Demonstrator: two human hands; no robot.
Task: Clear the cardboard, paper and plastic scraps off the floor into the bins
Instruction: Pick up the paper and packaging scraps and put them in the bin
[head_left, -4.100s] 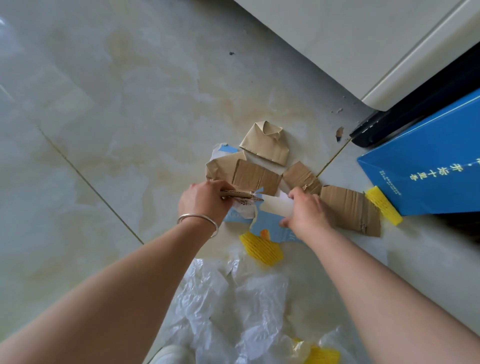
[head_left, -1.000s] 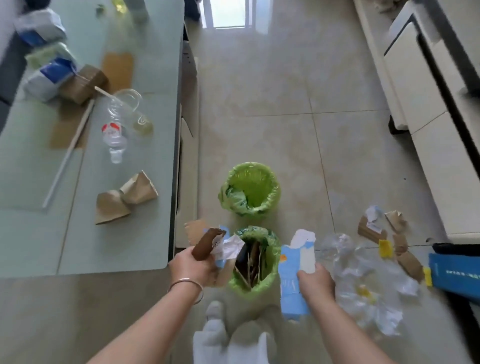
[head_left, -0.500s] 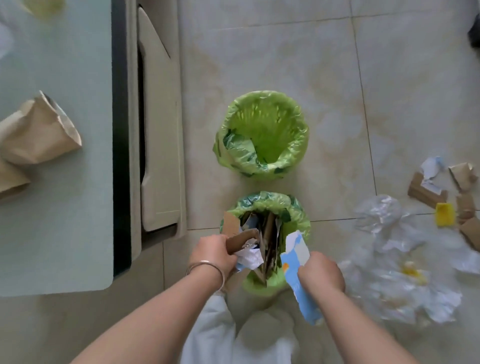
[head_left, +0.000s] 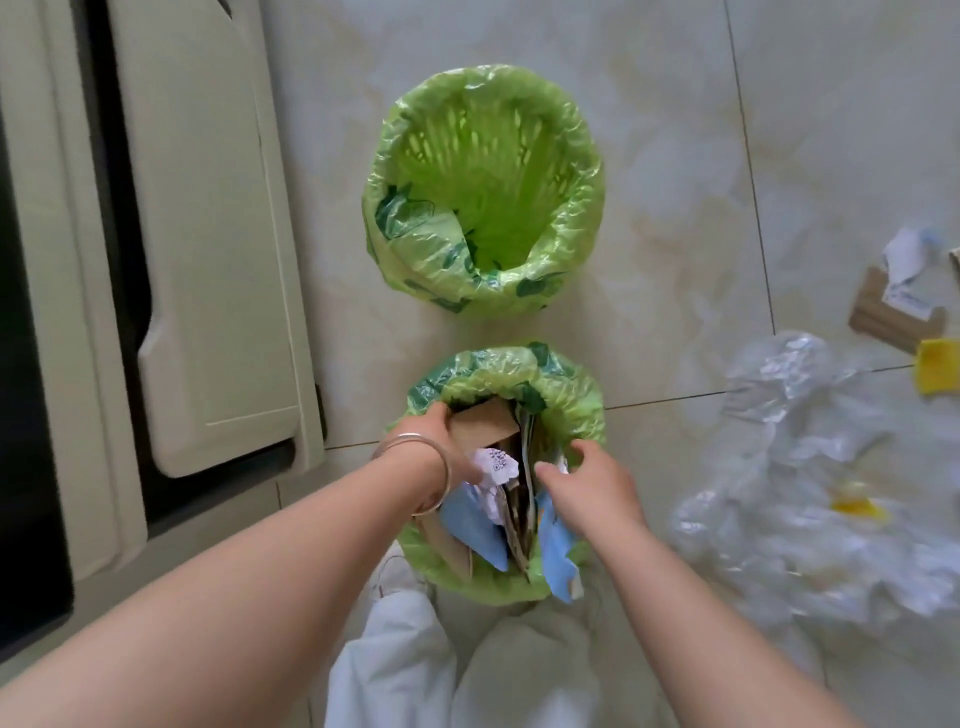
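Note:
Two bins lined with green bags stand on the tiled floor. The far bin (head_left: 587, 171) holds nothing that I can see. The near bin (head_left: 571, 384) is stuffed with cardboard and paper. My left hand (head_left: 436, 441) is inside its rim and grips a brown cardboard piece (head_left: 483, 423), with a crumpled white paper (head_left: 496, 465) by the thumb. My right hand (head_left: 592, 488) hovers over the bin with fingers spread, holding nothing. A blue-and-white paper (head_left: 558, 551) sticks out of the bin below it.
Crumpled clear plastic (head_left: 805, 493) covers the floor at the right, with a yellow scrap (head_left: 857, 506) in it. Beyond lie a cardboard scrap (head_left: 883, 312), a white paper (head_left: 906, 260) and yellow foam (head_left: 937, 366). A cream cabinet (head_left: 208, 234) lines the left. My legs (head_left: 457, 649) are below the near bin.
My right hand has let go of the blue-and-white paper, which now sits in the near bin. My left hand has pushed its cardboard and paper down into the same bin.

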